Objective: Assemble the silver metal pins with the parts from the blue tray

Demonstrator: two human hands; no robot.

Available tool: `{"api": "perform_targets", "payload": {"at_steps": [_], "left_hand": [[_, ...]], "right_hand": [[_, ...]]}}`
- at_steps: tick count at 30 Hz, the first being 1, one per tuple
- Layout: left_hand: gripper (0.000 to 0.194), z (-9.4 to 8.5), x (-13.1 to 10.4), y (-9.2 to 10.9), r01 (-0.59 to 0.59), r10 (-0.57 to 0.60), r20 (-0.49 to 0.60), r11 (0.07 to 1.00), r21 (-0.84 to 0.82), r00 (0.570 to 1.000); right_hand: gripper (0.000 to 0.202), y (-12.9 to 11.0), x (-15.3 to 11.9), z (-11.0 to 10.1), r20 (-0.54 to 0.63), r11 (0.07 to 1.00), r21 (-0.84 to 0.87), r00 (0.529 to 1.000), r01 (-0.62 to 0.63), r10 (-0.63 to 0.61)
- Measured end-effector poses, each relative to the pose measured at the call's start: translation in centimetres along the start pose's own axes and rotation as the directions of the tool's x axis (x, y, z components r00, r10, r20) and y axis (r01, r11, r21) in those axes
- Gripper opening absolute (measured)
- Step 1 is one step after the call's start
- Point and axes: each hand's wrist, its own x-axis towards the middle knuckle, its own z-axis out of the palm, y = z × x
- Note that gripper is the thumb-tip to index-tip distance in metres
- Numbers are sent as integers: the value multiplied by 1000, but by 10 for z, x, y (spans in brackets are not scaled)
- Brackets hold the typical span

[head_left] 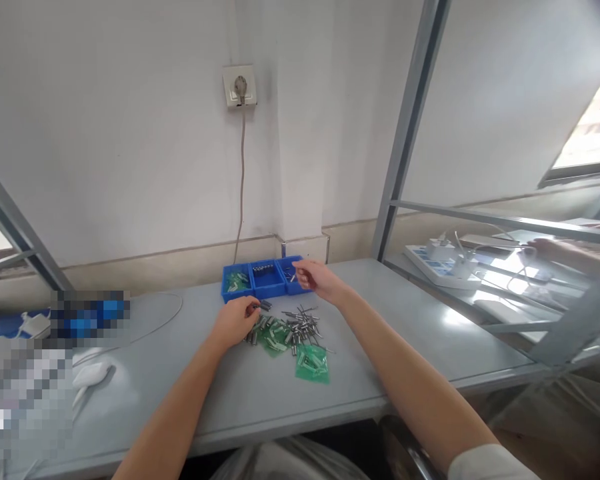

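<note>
My left hand (236, 321) is closed on the table in front of the blue tray (269, 295), at the left edge of a pile of small dark metal parts; what its fingers grip is too small to name. My right hand (315, 277) is pinched over the tray's right compartment, and anything between its fingertips is too small to make out. Green bags with pale pieces lie in the tray's left compartment (237, 281) and among the parts. Metal pins (304, 325) are heaped right of the pile, with a green bag (312, 363) nearer me. Dark cylinders line the middle compartment's back.
A grey table (260, 413) runs below a wall with a plugged socket (240, 87). White cables and an adapter (91, 375) lie at the left. Beyond the metal frame at the right are a power strip (443, 267) and another person's hand (555, 250).
</note>
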Motion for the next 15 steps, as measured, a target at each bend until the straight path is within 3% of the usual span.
{"api": "perform_targets", "payload": {"at_steps": [3,6,9,11,15], "left_hand": [[26,0,1,0,-5,5,2,1000,8,1000],[24,0,1,0,-13,13,7,1000,15,1000],[23,0,0,0,-10,10,-4,1000,17,1000],[23,0,-1,1,0,0,-8,1000,14,1000],[25,0,-1,1,8,-8,-2,1000,13,1000]], "right_hand": [[39,10,13,-12,-254,982,-171,967,-76,31],[41,13,14,-17,-335,905,-400,942,-142,-1],[35,10,6,-13,-143,732,-679,989,-64,-45],[25,9,-1,-7,45,599,-800,998,15,35],[14,12,-10,3,253,472,-875,934,110,253]]}}
